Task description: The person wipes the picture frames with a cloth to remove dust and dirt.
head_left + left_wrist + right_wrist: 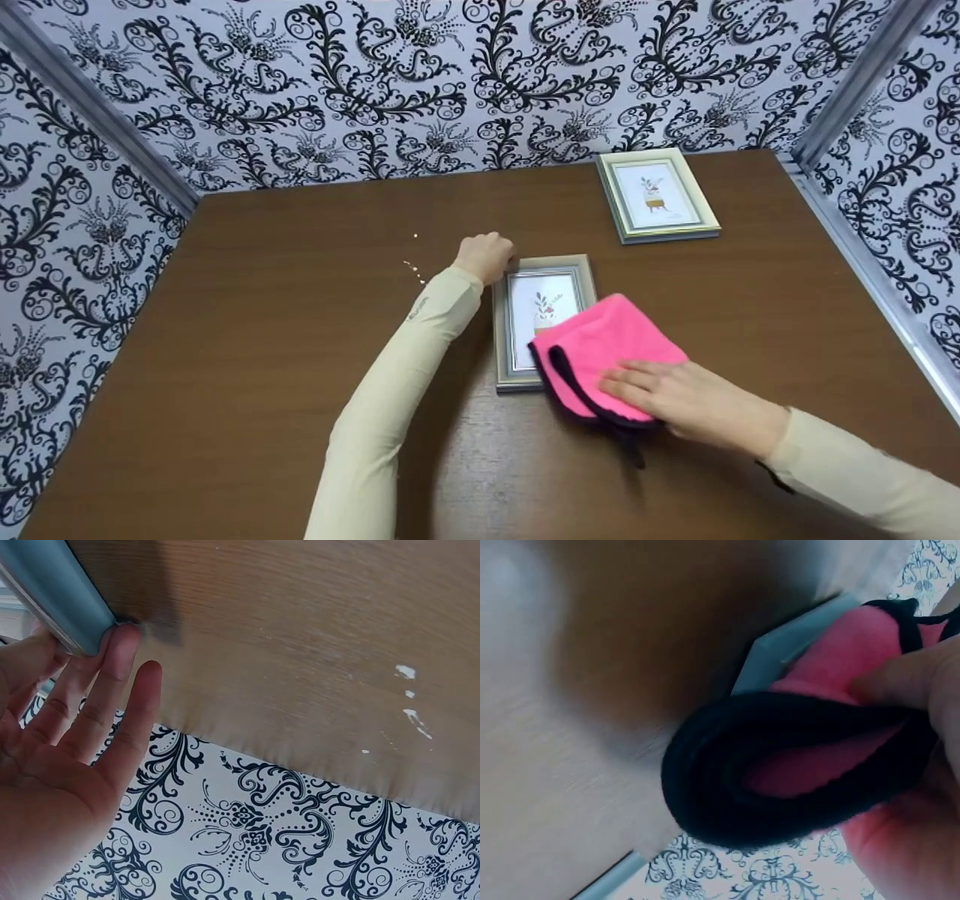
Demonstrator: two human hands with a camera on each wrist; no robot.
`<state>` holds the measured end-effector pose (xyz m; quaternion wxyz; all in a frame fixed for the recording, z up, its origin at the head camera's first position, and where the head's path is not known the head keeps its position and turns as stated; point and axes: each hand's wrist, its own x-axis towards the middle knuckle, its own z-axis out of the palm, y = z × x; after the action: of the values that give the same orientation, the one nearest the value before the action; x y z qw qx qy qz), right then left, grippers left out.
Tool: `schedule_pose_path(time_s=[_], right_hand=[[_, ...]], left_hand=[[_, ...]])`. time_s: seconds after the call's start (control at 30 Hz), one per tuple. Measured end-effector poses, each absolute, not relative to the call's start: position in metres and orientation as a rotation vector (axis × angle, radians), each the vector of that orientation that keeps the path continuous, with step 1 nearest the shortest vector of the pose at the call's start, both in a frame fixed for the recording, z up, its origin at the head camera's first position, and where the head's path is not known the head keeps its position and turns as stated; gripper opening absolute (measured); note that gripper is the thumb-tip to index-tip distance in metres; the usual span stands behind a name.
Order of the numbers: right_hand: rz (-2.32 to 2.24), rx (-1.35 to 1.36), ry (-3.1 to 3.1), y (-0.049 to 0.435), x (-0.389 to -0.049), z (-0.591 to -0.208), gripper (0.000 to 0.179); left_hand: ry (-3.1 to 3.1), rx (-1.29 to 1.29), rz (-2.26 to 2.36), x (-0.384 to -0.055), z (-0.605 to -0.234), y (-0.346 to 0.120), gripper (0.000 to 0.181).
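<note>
A picture frame [503,337] with a drawing of a plant lies flat on the brown table. My left hand [486,256] holds its far left corner; in the left wrist view, the fingertips touch the frame's blue-grey edge [64,592]. A folded pink cloth [622,330] with black trim covers the frame's near right part. My right hand [679,394] grips that cloth and lays it over the frame. In the right wrist view, thumb and fingers stand on either side of the folded cloth [817,765], whose black edge faces the camera.
A second picture frame [709,202], pale gold, lies at the table's back right. White marks [415,268] show on the brown tabletop [262,337] left of my left hand. Patterned panels [405,90] stand along the back and both sides.
</note>
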<state>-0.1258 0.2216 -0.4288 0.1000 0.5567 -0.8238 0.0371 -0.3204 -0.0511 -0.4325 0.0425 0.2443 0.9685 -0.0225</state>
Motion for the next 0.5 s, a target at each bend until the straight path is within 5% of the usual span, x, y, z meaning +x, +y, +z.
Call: schedule_pose_path(time_s=[0.17, 0.27, 0.5], right_hand=[[-0.097, 1.62, -2.411, 0.221, -0.097, -0.432, 0.07], [-0.141, 1.611, -2.306, 0.211, -0.087, -0.441, 0.055], [-0.176, 1.587, -2.239, 0.174, -0.095, -0.455, 0.04]], left_hand=[[2.964, 0.776, -0.05, -0.321, -0.431, -0.051, 0.013], [2.965, 0.785, -0.042, -0.321, -0.43, -0.052, 0.011], [2.947, 0.778, -0.047, -0.323, -0.431, -0.051, 0.013]])
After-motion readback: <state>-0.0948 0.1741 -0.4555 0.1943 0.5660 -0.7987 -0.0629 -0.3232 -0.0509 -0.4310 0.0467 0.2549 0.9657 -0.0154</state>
